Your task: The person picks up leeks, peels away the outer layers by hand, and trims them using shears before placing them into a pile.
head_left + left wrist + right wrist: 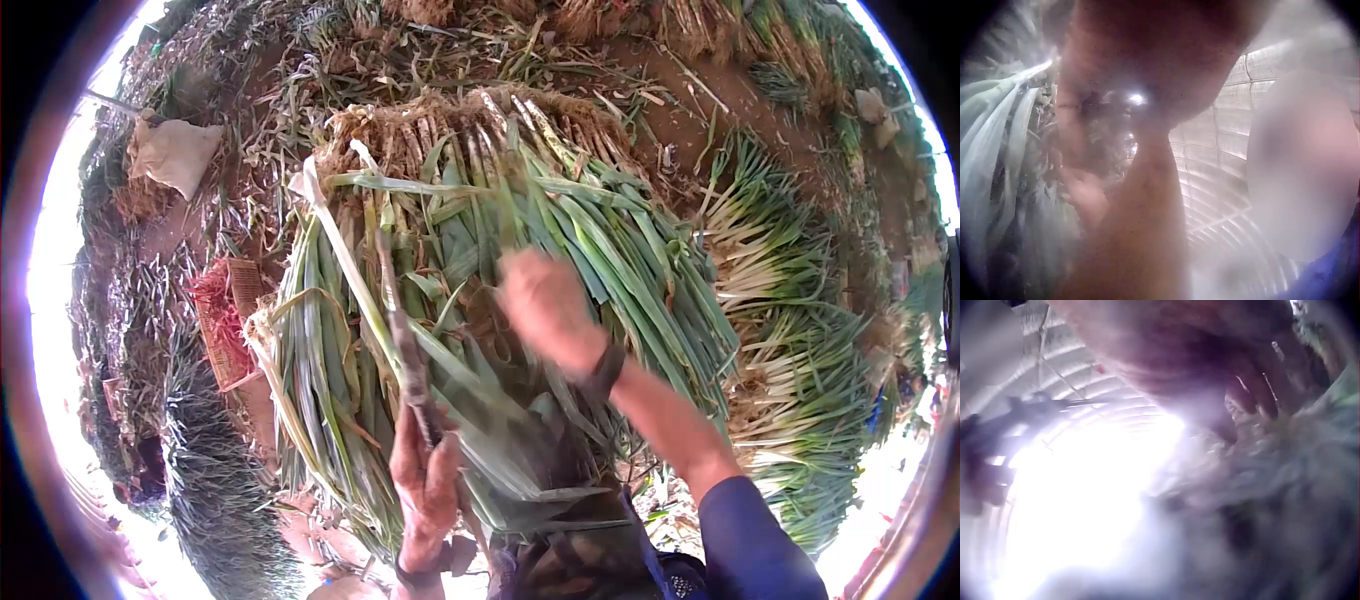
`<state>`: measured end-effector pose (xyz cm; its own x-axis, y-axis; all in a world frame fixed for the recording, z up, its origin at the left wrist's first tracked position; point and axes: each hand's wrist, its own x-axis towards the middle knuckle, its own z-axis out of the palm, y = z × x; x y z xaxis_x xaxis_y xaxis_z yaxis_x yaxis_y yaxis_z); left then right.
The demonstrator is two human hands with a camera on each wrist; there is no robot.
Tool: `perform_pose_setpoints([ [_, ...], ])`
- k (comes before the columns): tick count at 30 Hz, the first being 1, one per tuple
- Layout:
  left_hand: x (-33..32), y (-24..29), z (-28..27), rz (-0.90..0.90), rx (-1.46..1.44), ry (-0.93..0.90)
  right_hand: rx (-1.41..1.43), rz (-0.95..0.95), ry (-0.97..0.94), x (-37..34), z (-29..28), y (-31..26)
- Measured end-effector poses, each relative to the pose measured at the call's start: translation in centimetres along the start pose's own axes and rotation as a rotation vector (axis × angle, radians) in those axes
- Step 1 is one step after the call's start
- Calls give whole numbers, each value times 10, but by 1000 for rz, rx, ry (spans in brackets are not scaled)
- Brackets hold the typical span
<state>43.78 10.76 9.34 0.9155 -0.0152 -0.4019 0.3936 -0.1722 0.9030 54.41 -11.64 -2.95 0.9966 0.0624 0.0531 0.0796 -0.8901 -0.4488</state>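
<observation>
My left hand (425, 480) grips a leek (350, 270) together with a dark brown stalk (405, 350), thumb and fingers on either side of them. The leek's pale root end points up and left, and its leaves trail blurred toward my lap. Higher and to the right, my right hand (550, 305) is blurred, its fingers curled, over a large heap of leeks (620, 240). A faint green streak rises above its knuckles; I cannot tell whether the hand holds it. The right wrist view shows the curled fingers (1263, 400) close over blurred leaves.
More leeks with bright white stems (760, 270) lie in a row on the right. A red-orange basket (243, 300) stands left of the heap, near a pale sack (175, 155). Leaf scraps (500, 60) litter the brown ground. Dark green leaves (215, 490) spread at lower left.
</observation>
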Motion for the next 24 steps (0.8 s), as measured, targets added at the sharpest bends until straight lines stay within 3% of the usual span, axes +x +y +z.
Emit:
perform_pose_setpoints([
  [2, 1, -2, 11, -15, -50, -93, -334, 285, 97, 23, 42, 88],
  [3, 1, 3, 16, -53, -98, -161, -559, 293, -7, 27, 34, 110],
  [4, 1, -12, 20, -21, -113, -208, -577, 304, -54, 30, 29, 123],
  [5, -3, -21, 25, 1, 27, -184, -679, 199, -58, 32, 31, 135],
  [8, -6, -34, 31, 83, 221, -281, -636, 114, -69, 34, 33, 155],
  [10, -7, -35, 34, 104, 285, -276, -351, 141, -263, 32, 7, 154],
  [11, -8, -36, 36, 124, 345, -269, -352, 143, -263, 30, -16, 146],
  [13, -8, -28, 38, 101, 359, -274, 108, 403, -604, 13, -67, 122],
  [15, -7, -29, 41, 32, 367, -273, 632, 483, -635, -37, -85, 123],
  [17, -14, -15, 49, -12, 431, -337, 697, 446, -602, -103, -89, 119],
  [19, -28, -16, 60, 44, 456, -423, 996, 528, -737, -137, -101, 96],
  [21, -41, -17, 70, 28, 471, -476, 991, 629, -668, -173, -93, 83],
  [22, -47, -18, 75, 19, 483, -514, 1121, 647, -626, -188, -85, 80],
  [24, -60, -23, 81, -3, 505, -563, 1078, 589, -603, -208, -71, 81],
])
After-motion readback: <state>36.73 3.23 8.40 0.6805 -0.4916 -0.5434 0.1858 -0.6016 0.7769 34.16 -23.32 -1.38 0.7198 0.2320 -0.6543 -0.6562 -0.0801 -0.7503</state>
